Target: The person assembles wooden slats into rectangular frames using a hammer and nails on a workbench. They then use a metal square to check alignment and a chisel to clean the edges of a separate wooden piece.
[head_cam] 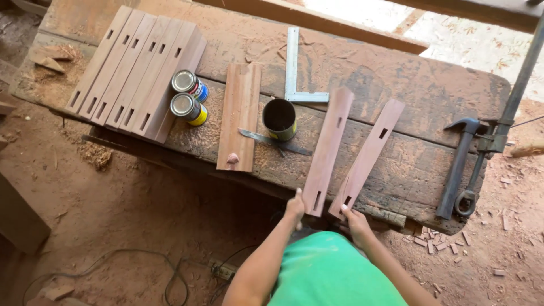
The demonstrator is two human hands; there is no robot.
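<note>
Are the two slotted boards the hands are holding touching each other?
Apart. The head view shows a strip of workbench between the left board and right board along their length.

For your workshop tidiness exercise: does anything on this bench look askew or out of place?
The two slotted wooden slats held by the left hand and right hand splay apart, unlike the aligned stack of slats. Wood chips litter the floor.
</note>
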